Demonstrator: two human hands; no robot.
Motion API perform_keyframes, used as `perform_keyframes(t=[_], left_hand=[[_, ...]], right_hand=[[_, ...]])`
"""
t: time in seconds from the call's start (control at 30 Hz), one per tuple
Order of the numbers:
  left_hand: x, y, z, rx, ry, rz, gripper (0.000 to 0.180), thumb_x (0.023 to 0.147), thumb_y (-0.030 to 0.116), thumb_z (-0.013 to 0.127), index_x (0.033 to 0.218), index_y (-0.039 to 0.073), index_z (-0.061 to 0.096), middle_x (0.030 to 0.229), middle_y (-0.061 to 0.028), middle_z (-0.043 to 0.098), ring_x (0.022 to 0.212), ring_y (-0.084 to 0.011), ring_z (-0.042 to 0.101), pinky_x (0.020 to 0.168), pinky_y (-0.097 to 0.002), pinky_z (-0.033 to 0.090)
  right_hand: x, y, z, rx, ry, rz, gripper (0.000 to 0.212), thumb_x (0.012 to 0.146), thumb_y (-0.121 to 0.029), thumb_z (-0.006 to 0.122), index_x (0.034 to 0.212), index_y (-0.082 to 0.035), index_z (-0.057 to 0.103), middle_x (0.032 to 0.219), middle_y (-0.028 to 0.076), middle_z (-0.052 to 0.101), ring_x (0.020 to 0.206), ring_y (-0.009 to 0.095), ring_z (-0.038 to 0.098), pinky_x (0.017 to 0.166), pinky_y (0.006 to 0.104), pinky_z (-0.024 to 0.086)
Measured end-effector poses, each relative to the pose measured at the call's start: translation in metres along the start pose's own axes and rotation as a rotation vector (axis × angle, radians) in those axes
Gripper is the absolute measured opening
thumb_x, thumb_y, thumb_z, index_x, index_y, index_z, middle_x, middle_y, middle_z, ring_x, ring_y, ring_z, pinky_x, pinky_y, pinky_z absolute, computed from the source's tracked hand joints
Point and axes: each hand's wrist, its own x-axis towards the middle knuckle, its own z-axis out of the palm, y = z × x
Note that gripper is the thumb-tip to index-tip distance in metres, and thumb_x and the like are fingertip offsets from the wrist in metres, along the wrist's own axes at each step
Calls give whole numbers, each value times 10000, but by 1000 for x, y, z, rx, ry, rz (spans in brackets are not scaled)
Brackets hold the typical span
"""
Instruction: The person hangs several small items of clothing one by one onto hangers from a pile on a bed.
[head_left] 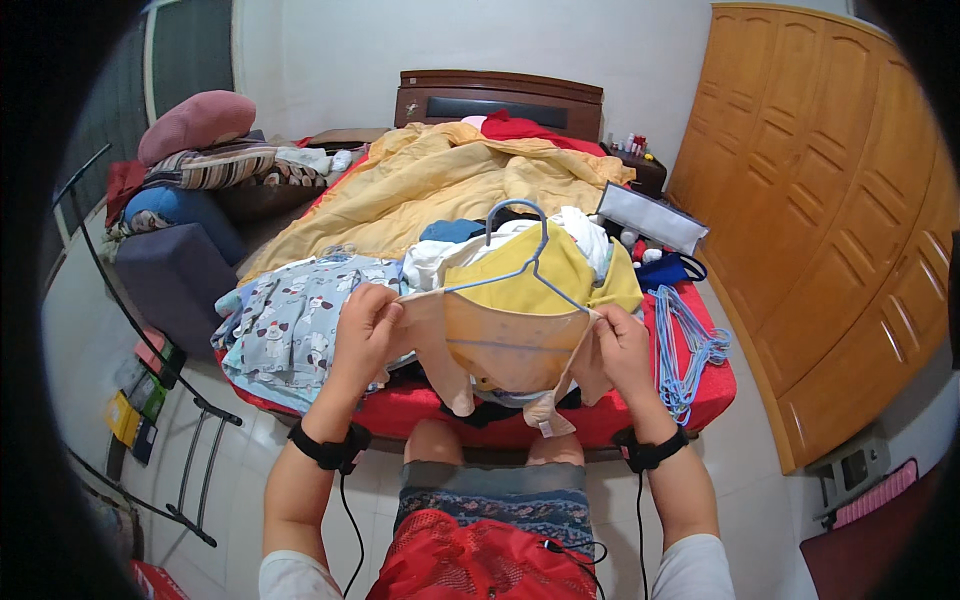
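Note:
In front of me a thin beige garment is stretched wide, with its sides hanging down and a small white label at the lower right. My left hand pinches its upper left edge; my right hand pinches the upper right edge. A blue clothes hanger sits inside the garment, hook upward, and its lower bar shows through the sheer cloth. Right behind it lie a yellow garment and white clothes in a pile on the bed.
Folded dog-print clothes lie at the bed's left, loose blue hangers on the red sheet at right. A yellow quilt covers the far bed. Wooden wardrobe stands right; a sofa and black metal rack stand left.

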Motion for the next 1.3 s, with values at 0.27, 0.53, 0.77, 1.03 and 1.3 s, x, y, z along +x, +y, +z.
perform_keyframes(t=[0.27, 0.53, 0.77, 1.03, 1.3], left_hand=[[-28, -26, -62, -301, 73, -252, 105, 917, 72, 543, 827, 22, 564, 753, 20, 510, 743, -71, 467, 686, -223, 389], [-76, -55, -141, -234, 165, -339, 131, 922, 109, 541, 816, 34, 561, 745, 27, 522, 725, -72, 467, 670, -227, 387], [-137, -83, -190, -70, 384, -521, 104, 933, 132, 541, 918, 30, 553, 757, 16, 542, 707, -70, 512, 660, -234, 414], [-187, -67, -187, 526, 440, -325, 544, 840, 273, 645, 1281, 29, 439, 1296, -187, 421, 1247, -370, 376, 1082, -471, 235], [-106, -117, -169, 575, -60, -265, 644, 859, 386, 626, 1367, 54, 414, 1383, -177, 458, 1305, -391, 379, 1077, -595, 220]], right_hand=[[15, -5, 6, -177, -198, -161, 173, 826, -129, 609, 963, -27, 639, 902, 137, 646, 918, 336, 581, 824, 426, 426], [17, -26, 52, 187, -533, 27, 147, 911, -104, 560, 1009, -10, 616, 819, 81, 632, 721, 186, 597, 673, 278, 470], [-26, -63, 143, 786, -693, 388, 223, 970, -64, 453, 1142, 31, 559, 818, 71, 626, 593, 105, 623, 521, 231, 523], [-20, -93, 222, 1011, -775, 592, 199, 977, -79, 448, 1130, 20, 530, 817, 91, 619, 572, 134, 623, 495, 253, 541], [77, -63, 283, 1252, -710, 753, 321, 980, -141, 474, 1269, -5, 444, 1049, 162, 621, 806, 219, 683, 676, 312, 589]])
